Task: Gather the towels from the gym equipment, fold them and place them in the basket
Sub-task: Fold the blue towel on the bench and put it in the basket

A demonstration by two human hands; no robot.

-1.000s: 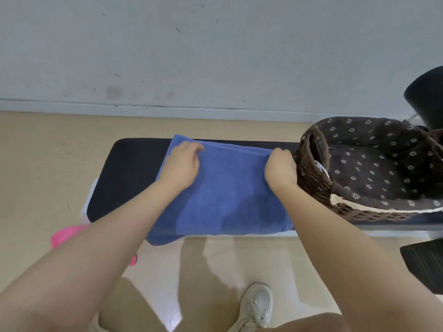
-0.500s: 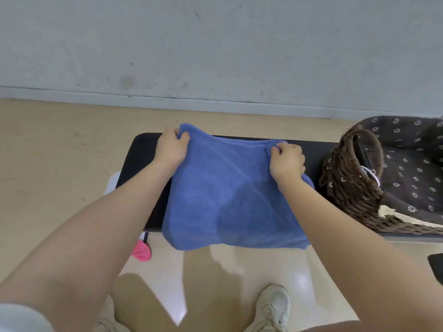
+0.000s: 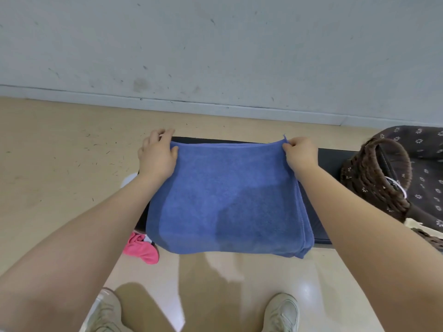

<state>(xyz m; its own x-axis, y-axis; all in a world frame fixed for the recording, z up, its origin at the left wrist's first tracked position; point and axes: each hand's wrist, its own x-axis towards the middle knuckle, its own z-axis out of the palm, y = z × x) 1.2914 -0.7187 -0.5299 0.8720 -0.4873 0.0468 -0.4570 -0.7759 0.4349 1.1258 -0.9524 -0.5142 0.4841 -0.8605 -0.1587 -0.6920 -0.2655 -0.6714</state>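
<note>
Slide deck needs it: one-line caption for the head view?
Both hands, left hand and right hand, hold a folded blue towel over a black bench, wicker basket alongside.

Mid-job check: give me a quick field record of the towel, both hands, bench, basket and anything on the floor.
towel: blue towel, folded, held up over the black bench
left hand: left hand grips the towel's top left corner
right hand: right hand pinches the top right corner
basket: wicker basket at the right, dark floral liner; no towel seen inside
floor: pink cloth by the bench's left end
</note>
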